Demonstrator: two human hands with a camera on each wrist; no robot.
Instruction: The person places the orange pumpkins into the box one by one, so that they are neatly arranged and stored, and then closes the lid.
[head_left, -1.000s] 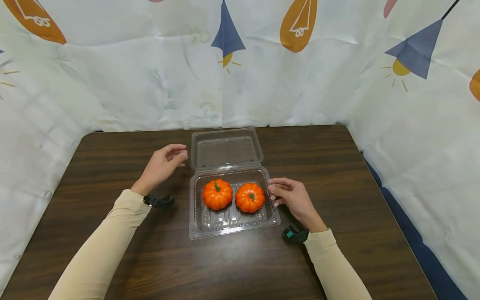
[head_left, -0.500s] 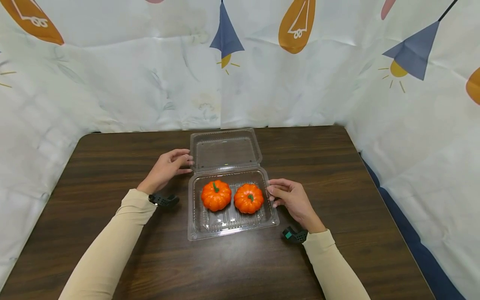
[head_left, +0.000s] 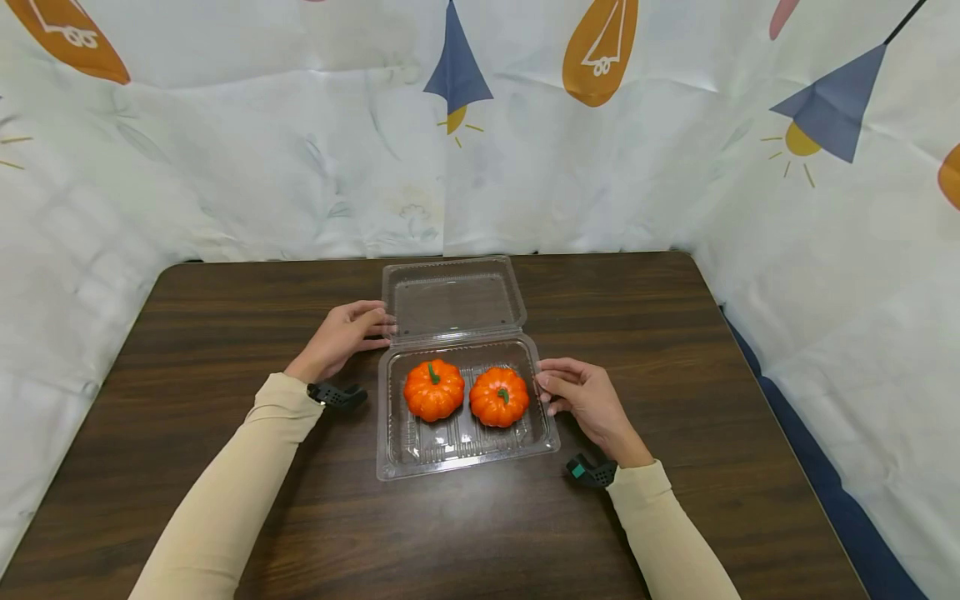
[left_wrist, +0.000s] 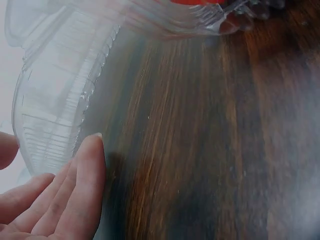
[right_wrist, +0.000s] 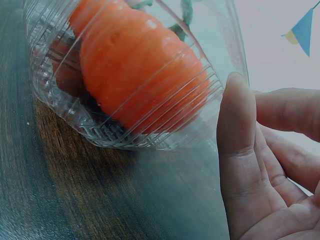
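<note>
A clear plastic clamshell container (head_left: 459,462) lies on the table with its lid (head_left: 453,298) folded back. Two small orange pumpkins with green stems sit in the base, the left pumpkin (head_left: 434,390) beside the right pumpkin (head_left: 499,397). My left hand (head_left: 341,337) is at the lid's left edge; in the left wrist view its fairly straight fingers (left_wrist: 82,185) touch or nearly touch the clear plastic. On the other side, my right hand (head_left: 588,404) pinches the base's right rim. The right wrist view shows the thumb (right_wrist: 236,120) against that rim, close to a pumpkin.
The dark wood-grain table (head_left: 450,542) extends around the container. A white printed cloth (head_left: 300,167) hangs behind the table and along both sides. Black wrist straps are on both arms, including the left strap (head_left: 337,396).
My left hand has moved right and slightly toward me, from beside the lid to its left edge. The right hand, container and pumpkins stay in place.
</note>
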